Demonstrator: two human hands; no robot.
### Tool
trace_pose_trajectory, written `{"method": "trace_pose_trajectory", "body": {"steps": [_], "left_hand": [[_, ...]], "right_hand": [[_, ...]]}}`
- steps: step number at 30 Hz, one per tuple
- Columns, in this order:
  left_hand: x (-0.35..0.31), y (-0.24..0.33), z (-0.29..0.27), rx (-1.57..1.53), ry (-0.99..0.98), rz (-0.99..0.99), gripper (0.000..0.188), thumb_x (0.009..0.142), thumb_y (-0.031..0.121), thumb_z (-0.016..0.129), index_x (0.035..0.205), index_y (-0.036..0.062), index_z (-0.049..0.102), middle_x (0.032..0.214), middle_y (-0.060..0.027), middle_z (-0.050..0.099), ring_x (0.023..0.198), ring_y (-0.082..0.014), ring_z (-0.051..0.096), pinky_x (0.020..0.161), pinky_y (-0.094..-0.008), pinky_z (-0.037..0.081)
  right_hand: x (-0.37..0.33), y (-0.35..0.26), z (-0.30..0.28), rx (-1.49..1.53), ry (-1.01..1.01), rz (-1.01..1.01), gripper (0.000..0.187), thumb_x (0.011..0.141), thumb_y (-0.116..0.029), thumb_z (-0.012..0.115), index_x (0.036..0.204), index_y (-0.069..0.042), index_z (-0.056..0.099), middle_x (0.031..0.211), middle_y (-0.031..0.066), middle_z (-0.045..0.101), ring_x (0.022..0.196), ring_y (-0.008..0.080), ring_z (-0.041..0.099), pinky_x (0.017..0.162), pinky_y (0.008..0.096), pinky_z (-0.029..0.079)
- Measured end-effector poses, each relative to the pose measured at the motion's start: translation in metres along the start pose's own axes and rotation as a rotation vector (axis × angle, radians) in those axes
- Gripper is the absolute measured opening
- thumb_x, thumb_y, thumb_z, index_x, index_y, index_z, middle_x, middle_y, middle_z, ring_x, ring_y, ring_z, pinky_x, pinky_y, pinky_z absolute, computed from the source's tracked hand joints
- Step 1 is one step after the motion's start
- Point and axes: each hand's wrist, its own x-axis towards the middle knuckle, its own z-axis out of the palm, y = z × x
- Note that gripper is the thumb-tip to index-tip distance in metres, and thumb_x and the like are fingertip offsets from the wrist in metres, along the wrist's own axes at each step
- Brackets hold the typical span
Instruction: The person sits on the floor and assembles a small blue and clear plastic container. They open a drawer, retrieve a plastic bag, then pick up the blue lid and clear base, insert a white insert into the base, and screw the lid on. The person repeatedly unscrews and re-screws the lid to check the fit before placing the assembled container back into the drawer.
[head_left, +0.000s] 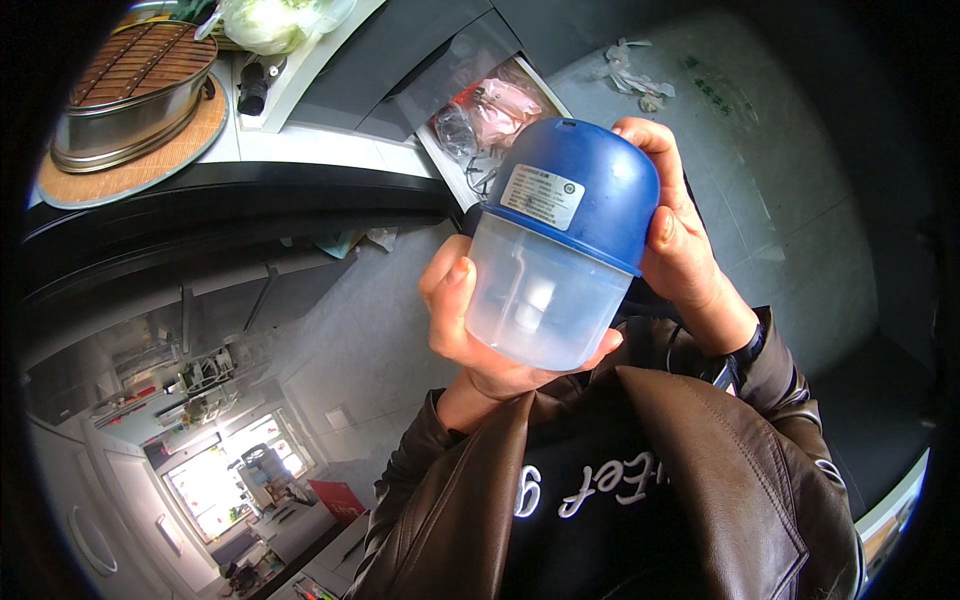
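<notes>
Held up in front of my chest is a small food chopper (560, 245), tilted, with a blue domed top bearing a pale printed label and a see-through bowl below. A white part shows blurrily through the bowl wall. My left hand (465, 330) wraps round the bowl from the left and underneath. On the other side my right hand (690, 230) grips the blue top, its fingertips at the upper right edge and the thumb on the side. The top sits against the bowl's rim.
Behind the chopper an open drawer (550, 95) holds pink plastic bags (500, 105) and other items. At upper left, a steel pot with a slatted brown top (145, 65) stands on a round woven mat (190, 140), near a bagged green vegetable (275, 22). Crumpled plastic (625, 70) lies on the grey floor.
</notes>
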Motion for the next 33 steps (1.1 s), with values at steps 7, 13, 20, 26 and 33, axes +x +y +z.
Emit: {"method": "trace_pose_trajectory", "body": {"steps": [7,13,20,26,33], "left_hand": [[-0.001,0.002,-0.002,0.037,-0.013,0.008,0.124,0.069,0.055,0.096,0.153,0.0040,0.019,0.137,-0.0272,0.039,0.115,-0.0347,0.054,0.087,-0.0427,0.057],[-0.001,-0.001,0.002,0.028,0.018,0.020,0.122,0.070,0.057,0.095,0.152,0.0036,0.020,0.136,-0.0284,0.040,0.114,-0.0350,0.054,0.085,-0.0420,0.057],[-0.001,-0.003,0.000,0.011,0.001,0.033,0.121,0.070,0.054,0.096,0.151,0.0043,0.021,0.137,-0.0288,0.039,0.115,-0.0349,0.055,0.086,-0.0418,0.058],[-0.003,0.000,0.000,-0.073,-0.023,-0.024,0.125,0.071,0.046,0.098,0.155,0.0059,0.015,0.141,-0.0277,0.037,0.120,-0.0359,0.054,0.091,-0.0441,0.057],[-0.008,-0.008,0.002,-0.368,-0.077,-0.395,0.126,0.073,0.029,0.098,0.159,0.0059,0.008,0.152,-0.0214,0.034,0.136,-0.0334,0.048,0.110,-0.0477,0.046]], "right_hand": [[0.001,-0.001,-0.005,-0.003,-0.028,0.028,0.076,0.092,-0.052,0.078,0.145,-0.014,0.041,0.140,0.0098,0.049,0.131,0.0232,0.050,0.111,0.0408,0.042],[0.002,-0.002,-0.007,0.007,-0.046,0.051,0.073,0.092,-0.052,0.078,0.144,-0.013,0.043,0.137,0.0087,0.049,0.131,0.0234,0.049,0.111,0.0410,0.040],[0.002,-0.004,-0.008,-0.010,-0.058,0.061,0.072,0.092,-0.052,0.077,0.143,-0.012,0.044,0.138,0.0094,0.049,0.132,0.0246,0.049,0.111,0.0419,0.040],[0.003,-0.008,-0.005,-0.046,-0.065,0.045,0.074,0.092,-0.053,0.077,0.143,-0.011,0.044,0.137,0.0106,0.053,0.131,0.0252,0.050,0.112,0.0420,0.040],[0.003,-0.010,0.004,-0.301,0.063,-0.213,0.102,0.077,-0.042,0.095,0.153,-0.011,0.035,0.144,0.0165,0.055,0.134,0.0281,0.056,0.114,0.0443,0.043]]}}
